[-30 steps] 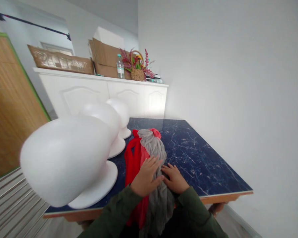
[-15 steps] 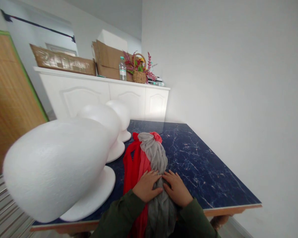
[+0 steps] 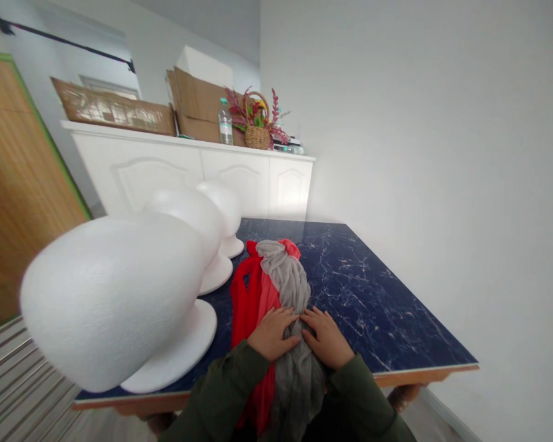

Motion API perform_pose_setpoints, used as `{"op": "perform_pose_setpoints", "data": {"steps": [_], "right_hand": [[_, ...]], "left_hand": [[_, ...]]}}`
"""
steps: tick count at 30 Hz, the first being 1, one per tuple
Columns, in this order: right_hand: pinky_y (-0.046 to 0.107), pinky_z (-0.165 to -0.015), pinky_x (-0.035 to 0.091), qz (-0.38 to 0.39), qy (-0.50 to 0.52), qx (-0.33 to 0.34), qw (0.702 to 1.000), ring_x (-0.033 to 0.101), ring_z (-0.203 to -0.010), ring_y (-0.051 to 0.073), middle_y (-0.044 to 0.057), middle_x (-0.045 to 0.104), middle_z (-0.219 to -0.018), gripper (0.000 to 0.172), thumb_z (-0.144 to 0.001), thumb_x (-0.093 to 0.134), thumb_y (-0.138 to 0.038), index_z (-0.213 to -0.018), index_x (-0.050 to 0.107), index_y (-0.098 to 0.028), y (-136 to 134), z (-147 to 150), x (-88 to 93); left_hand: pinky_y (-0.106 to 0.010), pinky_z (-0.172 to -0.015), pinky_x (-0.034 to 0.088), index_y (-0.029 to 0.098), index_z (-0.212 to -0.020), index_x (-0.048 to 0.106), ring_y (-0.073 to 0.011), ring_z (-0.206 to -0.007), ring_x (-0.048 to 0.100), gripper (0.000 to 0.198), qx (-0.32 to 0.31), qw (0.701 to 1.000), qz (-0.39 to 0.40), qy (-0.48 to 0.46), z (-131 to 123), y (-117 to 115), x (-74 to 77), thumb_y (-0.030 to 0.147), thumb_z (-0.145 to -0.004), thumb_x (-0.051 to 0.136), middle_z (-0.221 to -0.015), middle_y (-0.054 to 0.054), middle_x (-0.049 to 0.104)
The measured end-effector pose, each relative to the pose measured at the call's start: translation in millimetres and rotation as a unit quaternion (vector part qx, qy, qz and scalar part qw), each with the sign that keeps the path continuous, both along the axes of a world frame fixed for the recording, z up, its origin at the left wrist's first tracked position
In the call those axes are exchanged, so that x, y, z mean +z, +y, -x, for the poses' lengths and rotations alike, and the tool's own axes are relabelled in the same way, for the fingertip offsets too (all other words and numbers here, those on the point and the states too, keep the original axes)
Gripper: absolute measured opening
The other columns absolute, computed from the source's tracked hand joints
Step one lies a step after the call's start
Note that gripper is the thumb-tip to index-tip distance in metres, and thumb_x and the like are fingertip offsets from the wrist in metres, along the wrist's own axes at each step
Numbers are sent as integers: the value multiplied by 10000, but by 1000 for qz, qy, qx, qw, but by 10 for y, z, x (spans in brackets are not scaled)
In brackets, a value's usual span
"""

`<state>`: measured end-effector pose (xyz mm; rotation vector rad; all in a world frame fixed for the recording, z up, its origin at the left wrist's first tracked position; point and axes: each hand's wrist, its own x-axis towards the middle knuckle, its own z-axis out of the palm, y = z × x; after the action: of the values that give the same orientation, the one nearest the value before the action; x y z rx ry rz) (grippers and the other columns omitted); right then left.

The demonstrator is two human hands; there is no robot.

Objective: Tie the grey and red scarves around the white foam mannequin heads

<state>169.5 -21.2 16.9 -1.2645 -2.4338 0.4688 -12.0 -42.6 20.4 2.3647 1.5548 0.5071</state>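
A grey scarf (image 3: 291,285) lies gathered lengthwise on the dark blue marbled table (image 3: 364,288), its near end hanging over the front edge. Beneath and left of it are a coral-red scarf (image 3: 268,296) and a bright red scarf (image 3: 245,301). My left hand (image 3: 274,333) rests flat on the grey and coral cloth, fingers stretched out. Across from it, my right hand (image 3: 326,337) lies on the right side of the grey scarf with its fingers spread. The fingertips of both hands come close together over the grey cloth.
Three white foam heads stand in a row on the left: a near one (image 3: 115,294), a middle one (image 3: 188,215) and a far one (image 3: 223,205). Behind is a white cabinet (image 3: 161,172) with cardboard boxes (image 3: 115,113), a water bottle (image 3: 225,126) and a flower basket (image 3: 257,136).
The view has shifted slightly, so the foam heads and table sit a little differently in the picture. Both hands remain resting on the scarves.
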Motion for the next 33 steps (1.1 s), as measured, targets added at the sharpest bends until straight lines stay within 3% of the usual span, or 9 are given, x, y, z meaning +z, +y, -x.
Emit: {"op": "perform_pose_setpoints", "data": {"steps": [33], "right_hand": [[432, -1042, 165, 5, 1, -3, 1000, 292, -1261, 205, 31, 444, -1304, 405, -819, 422, -318, -1210, 485, -233, -13, 3, 25]], "left_hand": [[-447, -1049, 214, 212, -1231, 455, -233, -1237, 342, 518, 6, 1000, 6, 4, -2, -19, 28, 392, -750, 528, -1327, -73, 412]]}}
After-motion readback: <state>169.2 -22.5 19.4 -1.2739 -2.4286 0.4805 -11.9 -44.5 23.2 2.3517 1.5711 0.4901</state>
